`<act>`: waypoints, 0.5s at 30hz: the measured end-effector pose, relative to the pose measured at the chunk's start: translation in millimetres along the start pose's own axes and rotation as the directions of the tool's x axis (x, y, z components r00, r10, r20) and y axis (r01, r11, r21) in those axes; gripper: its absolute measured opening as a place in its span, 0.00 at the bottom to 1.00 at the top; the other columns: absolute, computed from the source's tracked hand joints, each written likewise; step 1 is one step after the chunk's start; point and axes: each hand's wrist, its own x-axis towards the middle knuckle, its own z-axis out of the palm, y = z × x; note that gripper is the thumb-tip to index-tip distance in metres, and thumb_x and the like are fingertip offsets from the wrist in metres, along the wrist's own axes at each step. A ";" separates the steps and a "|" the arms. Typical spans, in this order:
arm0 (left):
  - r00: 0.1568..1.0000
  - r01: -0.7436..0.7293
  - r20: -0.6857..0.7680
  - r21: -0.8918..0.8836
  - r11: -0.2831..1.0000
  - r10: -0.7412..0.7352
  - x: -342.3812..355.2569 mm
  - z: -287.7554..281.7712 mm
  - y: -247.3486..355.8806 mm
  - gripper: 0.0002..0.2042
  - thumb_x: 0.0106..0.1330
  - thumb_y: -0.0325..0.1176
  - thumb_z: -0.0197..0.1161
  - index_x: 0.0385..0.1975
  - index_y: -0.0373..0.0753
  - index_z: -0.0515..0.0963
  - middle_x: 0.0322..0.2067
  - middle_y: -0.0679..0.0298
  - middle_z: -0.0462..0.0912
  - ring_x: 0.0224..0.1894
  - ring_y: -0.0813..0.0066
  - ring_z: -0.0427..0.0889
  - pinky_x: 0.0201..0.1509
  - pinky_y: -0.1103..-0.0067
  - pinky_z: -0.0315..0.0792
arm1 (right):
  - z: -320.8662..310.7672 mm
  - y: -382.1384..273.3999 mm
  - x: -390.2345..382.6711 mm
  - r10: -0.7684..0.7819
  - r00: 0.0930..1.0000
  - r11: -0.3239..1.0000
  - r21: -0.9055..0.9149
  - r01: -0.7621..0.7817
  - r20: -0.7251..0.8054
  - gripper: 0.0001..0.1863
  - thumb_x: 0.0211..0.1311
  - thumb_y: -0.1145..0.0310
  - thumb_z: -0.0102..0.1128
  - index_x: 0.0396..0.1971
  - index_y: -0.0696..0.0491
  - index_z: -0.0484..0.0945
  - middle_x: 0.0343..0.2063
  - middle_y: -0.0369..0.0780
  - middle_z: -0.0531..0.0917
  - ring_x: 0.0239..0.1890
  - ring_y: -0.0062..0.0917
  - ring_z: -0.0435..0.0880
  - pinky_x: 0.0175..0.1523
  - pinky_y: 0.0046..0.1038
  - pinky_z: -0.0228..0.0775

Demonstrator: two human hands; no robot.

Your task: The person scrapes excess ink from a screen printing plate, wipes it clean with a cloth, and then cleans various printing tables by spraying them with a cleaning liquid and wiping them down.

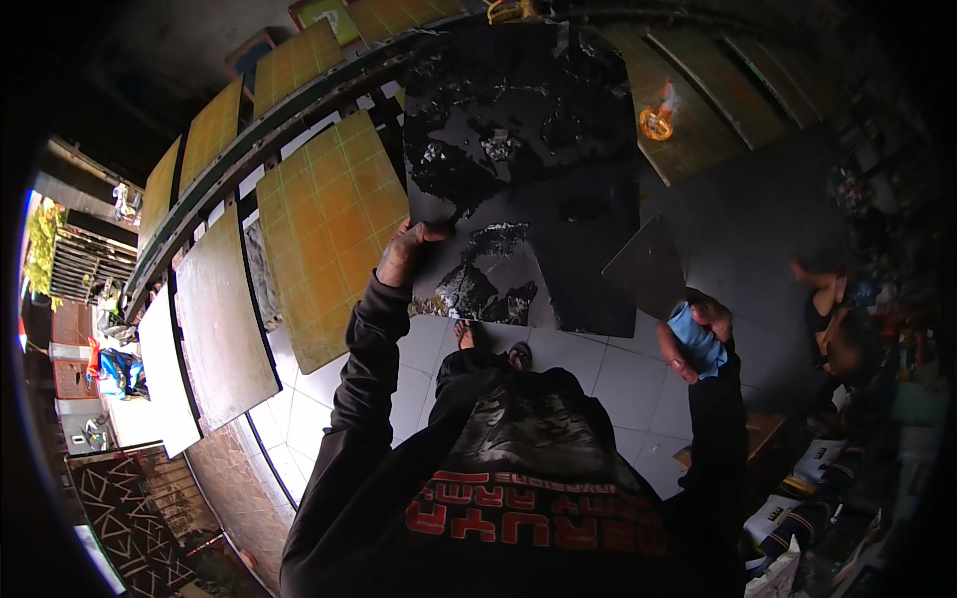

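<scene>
A large dark panel (588, 229) stands before me, its black surface patchy with shiny, peeled-looking areas. My left hand (404, 251) grips its left edge, thumb lying over the front face. Just off the panel's lower right side, my right hand (703, 334) is closed round a blue cloth (695, 341). From that cloth a broad, flat, dark scraper-like blade (648, 269) sticks out up and to the left, close to the panel's right edge. Whether a handle lies inside the cloth is hidden.
Yellow-brown panels with a pale grid (329, 234) and a whitish panel (224, 329) lean along a dark rack on the left. A small orange dish with a flame (656, 122) is at the upper right. Another person's limbs (825, 299) show on the right. Pale floor tiles (568, 364) lie below.
</scene>
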 end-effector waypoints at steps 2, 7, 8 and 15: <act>1.000 -0.025 -0.016 0.026 0.999 0.026 -2.8 5.0 1.2 0.43 0.56 0.74 0.34 0.32 0.34 0.80 0.39 0.59 0.79 0.45 0.68 0.74 0.54 0.71 0.65 | -16.1 8.1 1.5 0.043 0.995 0.983 0.173 -0.058 0.089 0.24 0.64 0.56 0.44 0.48 0.62 0.67 0.22 0.57 0.75 0.15 0.38 0.78 0.19 0.33 0.75; 0.992 -0.122 -0.049 -0.275 0.954 0.113 -7.7 12.5 3.0 0.26 0.59 0.54 0.51 0.32 0.31 0.77 0.38 0.57 0.77 0.42 0.68 0.76 0.52 0.73 0.68 | -44.1 14.7 14.5 0.128 0.920 0.947 0.229 -0.224 0.371 0.23 0.64 0.60 0.44 0.50 0.64 0.65 0.21 0.59 0.74 0.18 0.42 0.79 0.19 0.36 0.75; 0.995 -0.012 -0.101 -0.351 0.936 -0.025 -10.0 17.2 4.3 0.30 0.60 0.59 0.44 0.32 0.32 0.77 0.37 0.58 0.79 0.42 0.68 0.76 0.52 0.73 0.67 | -45.3 17.7 13.6 0.119 0.926 0.947 0.240 -0.215 0.357 0.22 0.64 0.60 0.45 0.50 0.63 0.65 0.21 0.59 0.74 0.17 0.42 0.78 0.18 0.36 0.75; 0.988 -0.045 -0.145 0.025 0.999 0.048 -34.5 -37.0 -11.0 0.34 0.62 0.62 0.37 0.34 0.33 0.78 0.38 0.59 0.80 0.42 0.69 0.75 0.52 0.74 0.65 | -62.9 45.9 -8.5 -0.071 0.994 0.954 0.298 0.043 0.086 0.23 0.64 0.59 0.44 0.54 0.57 0.64 0.18 0.53 0.70 0.12 0.38 0.72 0.15 0.33 0.69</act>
